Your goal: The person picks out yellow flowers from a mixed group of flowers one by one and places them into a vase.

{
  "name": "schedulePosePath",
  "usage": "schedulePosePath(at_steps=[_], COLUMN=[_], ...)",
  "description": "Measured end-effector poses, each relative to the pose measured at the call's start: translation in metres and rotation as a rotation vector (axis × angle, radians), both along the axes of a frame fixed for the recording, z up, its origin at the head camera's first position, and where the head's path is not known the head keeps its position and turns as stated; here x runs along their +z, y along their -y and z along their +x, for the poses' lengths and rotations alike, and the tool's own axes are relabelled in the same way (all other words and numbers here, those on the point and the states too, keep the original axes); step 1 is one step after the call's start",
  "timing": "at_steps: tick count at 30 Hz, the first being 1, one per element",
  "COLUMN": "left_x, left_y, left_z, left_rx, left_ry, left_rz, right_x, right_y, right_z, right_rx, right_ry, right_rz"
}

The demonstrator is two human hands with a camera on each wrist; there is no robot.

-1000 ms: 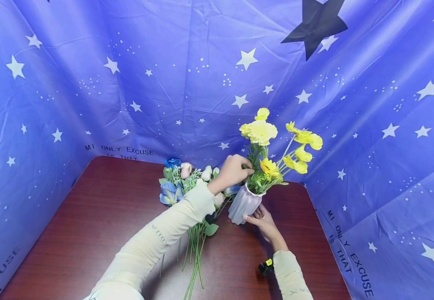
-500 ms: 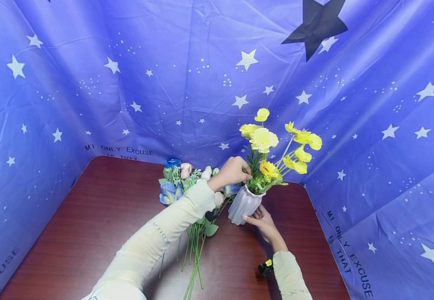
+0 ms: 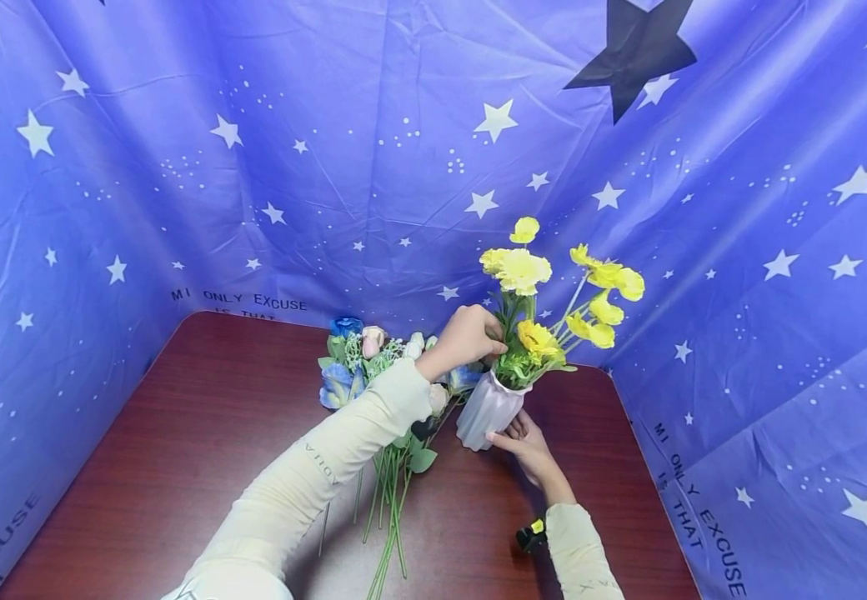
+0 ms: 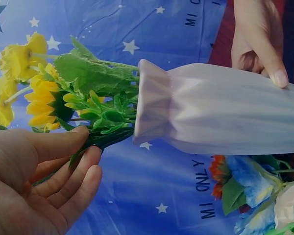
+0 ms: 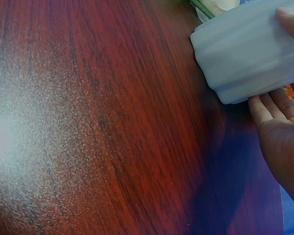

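Note:
A pale, pleated vase (image 3: 489, 412) stands on the table, slightly tilted in the head view, holding yellow flowers (image 3: 604, 275) and a sunflower (image 4: 45, 100). My right hand (image 3: 529, 450) grips it low down, with thumb and fingers on opposite sides of the vase (image 5: 250, 54) in the right wrist view. Just above the rim, my left hand (image 3: 471, 337) pinches a green flower stem between thumb and fingers; in the left wrist view the dark green stem (image 4: 110, 138) runs from the fingertips into the vase's mouth. Which bloom tops this stem I cannot tell.
Blue flowers (image 3: 339, 385), a pink rose (image 3: 373, 340) and other blooms lie left of the vase, their long green stems (image 3: 388, 533) pointing toward the front. A starry blue curtain (image 3: 373, 167) surrounds the reddish-brown table (image 3: 148, 467). A small black item (image 3: 529, 537) is beside the right sleeve.
The pale yellow bloom above my left hand swayed a little, right and then back left. My left hand shifted slightly at the stem. The vase and right hand stayed in place.

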State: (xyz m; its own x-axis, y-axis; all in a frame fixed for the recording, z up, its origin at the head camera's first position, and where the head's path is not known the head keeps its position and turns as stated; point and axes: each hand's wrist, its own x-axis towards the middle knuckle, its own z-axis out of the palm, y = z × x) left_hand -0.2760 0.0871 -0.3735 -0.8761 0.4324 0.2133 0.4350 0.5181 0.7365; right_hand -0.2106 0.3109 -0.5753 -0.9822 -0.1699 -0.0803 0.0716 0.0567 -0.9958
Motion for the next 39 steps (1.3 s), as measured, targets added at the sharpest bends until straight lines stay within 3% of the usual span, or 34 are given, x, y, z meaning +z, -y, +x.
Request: schedulePosePath(at_steps=[6,12,25,39], left_x=[0.0030,0.0045,0.0030,-0.0035], left_y=[0.0002,0.0003,0.0000,-0.0026], left_z=[0.0016,0.0014,0.0001,-0.0013], left_rx=[0.022,0.028,-0.041,-0.101], left_ry=[-0.001,-0.013,0.007,-0.020], left_rz=[0.060,0.059,-0.089,-0.172], right_x=[0.0004,0.0025,0.0036,0.0046], right_y=[0.0002,0.0000,0.0008,0.0000], right_z=[0.0000,0.0004,0.0002,0.0003], right_rx=[0.001,-0.008,-0.005,-0.004], right_ry=[0.014,0.042,0.044,0.065], right_rz=[-0.017,-0.014,-0.032,-0.018])
